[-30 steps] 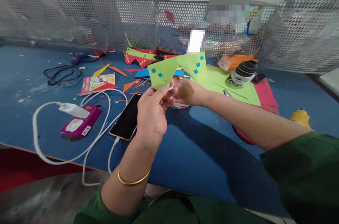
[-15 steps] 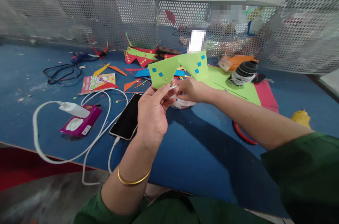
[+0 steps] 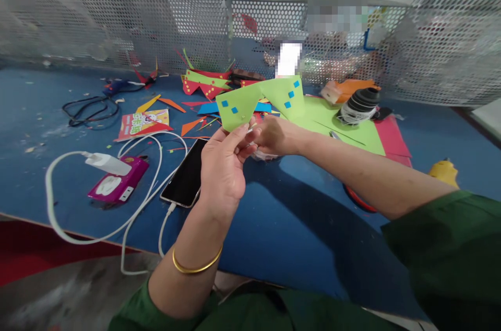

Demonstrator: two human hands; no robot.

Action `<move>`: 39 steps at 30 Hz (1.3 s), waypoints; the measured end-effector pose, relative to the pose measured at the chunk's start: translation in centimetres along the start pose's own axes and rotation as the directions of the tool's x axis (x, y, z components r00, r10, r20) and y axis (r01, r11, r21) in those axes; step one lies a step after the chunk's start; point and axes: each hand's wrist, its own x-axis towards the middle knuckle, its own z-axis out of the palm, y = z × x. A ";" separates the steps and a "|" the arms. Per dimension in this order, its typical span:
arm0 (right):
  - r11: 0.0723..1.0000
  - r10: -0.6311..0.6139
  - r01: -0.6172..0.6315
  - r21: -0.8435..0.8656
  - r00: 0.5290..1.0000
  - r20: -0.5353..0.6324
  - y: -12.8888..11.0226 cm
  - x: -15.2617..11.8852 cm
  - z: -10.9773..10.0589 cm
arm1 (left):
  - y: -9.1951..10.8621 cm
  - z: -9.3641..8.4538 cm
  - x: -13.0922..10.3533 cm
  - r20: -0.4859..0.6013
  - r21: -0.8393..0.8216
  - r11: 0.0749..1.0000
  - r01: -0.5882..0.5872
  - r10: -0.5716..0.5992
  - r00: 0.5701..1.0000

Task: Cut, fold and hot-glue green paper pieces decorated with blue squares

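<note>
Matt paper cutout [image 3: 239,106], glossy blk phone [image 3: 187,174], perf. metal mesh [image 3: 195,12].

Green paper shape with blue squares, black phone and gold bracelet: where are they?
Green paper shape [image 3: 243,100], head view: its left half.
Black phone [image 3: 185,174], head view: middle of its screen.
Gold bracelet [image 3: 191,271], head view: bottom of its curve.

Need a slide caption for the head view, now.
Left hand holds a green paper cutout with blue squares above a blue table.

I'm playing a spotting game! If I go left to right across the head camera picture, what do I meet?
Purple socket box, phone, left hand, right hand, black ridged cone, yellow thing partly hidden by the right arm.
</note>
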 end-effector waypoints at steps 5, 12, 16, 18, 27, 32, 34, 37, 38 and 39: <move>0.999 0.037 -0.037 -0.039 0.999 -0.006 -0.4 -0.3 -0.5 | 0.0 0.0 0.0 -0.006 0.006 1.000 0.001 -0.001 1.000; 0.989 0.138 -0.134 0.060 0.989 -0.058 -0.5 -1.1 -0.8 | 0.0 0.0 0.0 0.002 -0.019 1.000 -0.002 0.002 1.000; 0.973 0.178 -0.161 0.165 0.979 -0.098 0.1 -1.1 -0.4 | 0.1 0.1 0.0 0.003 -0.025 1.000 0.006 -0.006 1.000; 0.960 0.200 -0.170 0.225 0.972 -0.121 0.5 -1.1 -0.3 | 0.1 0.1 0.1 -0.004 -0.024 1.000 0.006 -0.006 1.000; 0.754 0.333 -0.197 0.627 0.937 -0.106 0.4 -3.7 -1.9 | -0.1 0.1 0.5 -0.050 -0.008 1.000 -0.021 0.020 0.999; 0.584 0.414 -0.200 0.787 0.907 -0.077 -1.8 -6.7 -2.3 | -0.5 0.2 0.5 -0.045 0.013 0.999 -0.050 0.050 0.998; 0.528 0.445 -0.196 0.827 0.892 -0.073 -2.9 -8.0 -2.4 | -0.8 0.3 0.4 -0.028 0.024 0.999 -0.034 0.034 0.999; 0.467 0.484 -0.178 0.866 0.871 -0.082 -4.9 -10.1 -2.5 | -1.4 0.4 0.1 0.008 0.049 0.999 -0.012 0.011 1.000; 0.444 0.498 -0.158 0.882 0.862 -0.097 -5.6 -10.8 -2.6 | -1.7 0.5 0.0 0.029 0.062 0.998 -0.008 0.006 1.000; 0.423 0.515 -0.126 0.897 0.848 -0.124 -6.3 -11.6 -2.6 | -2.0 0.6 -0.2 0.054 0.078 0.997 -0.006 0.002 0.999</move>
